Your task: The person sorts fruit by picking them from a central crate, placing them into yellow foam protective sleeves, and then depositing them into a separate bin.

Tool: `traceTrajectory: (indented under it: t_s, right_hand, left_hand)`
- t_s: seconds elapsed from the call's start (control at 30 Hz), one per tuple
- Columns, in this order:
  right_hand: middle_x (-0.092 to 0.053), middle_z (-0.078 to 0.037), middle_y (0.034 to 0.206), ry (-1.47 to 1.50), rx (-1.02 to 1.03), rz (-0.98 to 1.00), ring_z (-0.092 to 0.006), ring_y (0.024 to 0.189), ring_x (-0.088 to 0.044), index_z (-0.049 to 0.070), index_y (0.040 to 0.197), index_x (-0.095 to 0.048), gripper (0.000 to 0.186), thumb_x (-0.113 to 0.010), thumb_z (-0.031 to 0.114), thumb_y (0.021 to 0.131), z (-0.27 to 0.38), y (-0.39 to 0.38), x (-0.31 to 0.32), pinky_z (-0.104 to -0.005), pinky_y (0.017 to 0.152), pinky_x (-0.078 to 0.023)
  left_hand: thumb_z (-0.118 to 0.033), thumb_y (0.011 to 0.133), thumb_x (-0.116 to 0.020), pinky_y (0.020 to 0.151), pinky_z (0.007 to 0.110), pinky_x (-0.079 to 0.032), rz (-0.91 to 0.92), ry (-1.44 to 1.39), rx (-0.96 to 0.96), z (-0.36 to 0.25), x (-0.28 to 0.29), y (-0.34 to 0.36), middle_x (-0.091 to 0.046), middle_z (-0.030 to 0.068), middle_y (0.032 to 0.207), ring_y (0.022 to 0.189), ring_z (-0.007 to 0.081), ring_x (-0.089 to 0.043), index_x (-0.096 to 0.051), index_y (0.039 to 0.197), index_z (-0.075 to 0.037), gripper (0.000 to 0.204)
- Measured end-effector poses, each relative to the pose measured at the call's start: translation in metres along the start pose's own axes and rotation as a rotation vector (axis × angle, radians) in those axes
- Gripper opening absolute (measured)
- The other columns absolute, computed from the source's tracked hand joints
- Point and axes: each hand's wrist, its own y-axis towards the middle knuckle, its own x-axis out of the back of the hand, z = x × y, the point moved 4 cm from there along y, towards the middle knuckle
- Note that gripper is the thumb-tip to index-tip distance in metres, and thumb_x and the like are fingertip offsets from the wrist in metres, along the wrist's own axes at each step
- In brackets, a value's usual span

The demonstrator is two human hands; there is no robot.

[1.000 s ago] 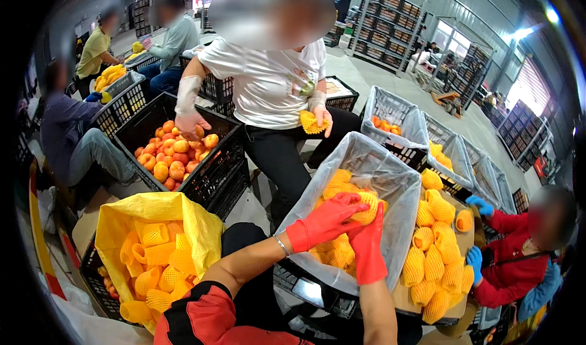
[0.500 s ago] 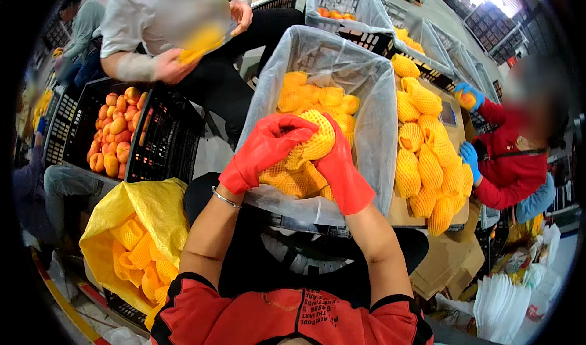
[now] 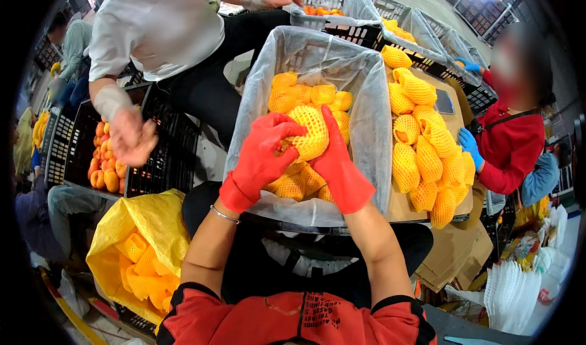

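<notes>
Both my hands wear red rubber gloves and hold one peach-sized fruit in a yellow foam net (image 3: 309,132) above a lined crate (image 3: 369,180). My left hand (image 3: 262,151) curls its fingers round the left side of it. On the right side, my right hand (image 3: 337,169) presses with its fingers pointing up. The net covers the fruit, so its skin is hidden. Below, several netted fruits (image 3: 297,183) lie in the crate on a translucent plastic liner.
Netted fruits (image 3: 421,143) are heaped on cardboard to the right, beside a person in red (image 3: 510,140) with blue gloves. At left stand a black crate of bare peaches (image 3: 105,168) and a yellow sack (image 3: 143,214) of foam nets. A person in white (image 3: 165,28) sits opposite.
The netted fruit has turned slightly and come a little lower in my hands. The person opposite no longer holds the yellow net; one hand reaches to the peaches, the other to a far crate.
</notes>
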Motion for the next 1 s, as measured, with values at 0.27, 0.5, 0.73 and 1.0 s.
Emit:
traceTrajectory:
  t_s: [0.27, 0.5, 0.73, 1.0]
  right_hand:
    - [-0.063, -0.013, 0.13, -0.849, 0.373, 0.266, -0.0231, 0.117, -0.063, 0.003, 0.137, -0.05, 0.05, -0.069, 0.015, 0.092, 0.002, -0.02, -0.006, -0.0398, 0.101, -0.052]
    - [-0.057, -0.014, 0.138, -0.514, 0.207, -0.024, -0.026, 0.121, -0.06, 0.003, 0.144, -0.044, 0.05, -0.054, 0.031, 0.103, 0.004, 0.0, 0.017, -0.0395, 0.102, -0.05]
    - [-0.043, -0.012, 0.151, -0.875, 0.694, -0.113, -0.0228, 0.136, -0.044, 0.003, 0.149, -0.039, 0.055, -0.041, 0.039, 0.108, 0.01, 0.001, 0.007, -0.0347, 0.111, -0.038]
    - [-0.051, -0.014, 0.148, 0.139, 0.132, 0.164, -0.0281, 0.134, -0.051, 0.013, 0.149, -0.044, 0.065, -0.054, 0.053, 0.099, 0.005, -0.017, -0.021, -0.0462, 0.112, -0.042]
  left_hand:
    - [0.001, 0.089, -0.065, 0.082, 0.024, -0.05, -0.22, -0.798, 0.437, 0.01, 0.0, 0.004, -0.064, 0.0015, 0.103, 0.089, 0.0071, -0.057, -0.062, 0.111, 0.0, 0.021]
    - [0.008, 0.079, -0.065, 0.1, 0.036, -0.047, 0.02, -0.356, 0.155, -0.007, -0.003, 0.007, -0.056, 0.0153, 0.132, 0.119, 0.0266, -0.056, -0.059, 0.132, -0.008, 0.056]
    - [-0.002, 0.076, -0.068, 0.118, 0.045, -0.031, 0.248, -0.103, -0.01, -0.004, -0.025, -0.002, -0.022, 0.0238, 0.162, 0.147, 0.0426, -0.029, -0.042, 0.153, -0.017, 0.083]
    - [-0.032, 0.086, -0.07, 0.12, 0.048, -0.024, -0.059, -0.358, -0.065, -0.025, -0.012, 0.015, -0.025, 0.0247, 0.161, 0.149, 0.0413, -0.027, -0.039, 0.153, -0.006, 0.078]
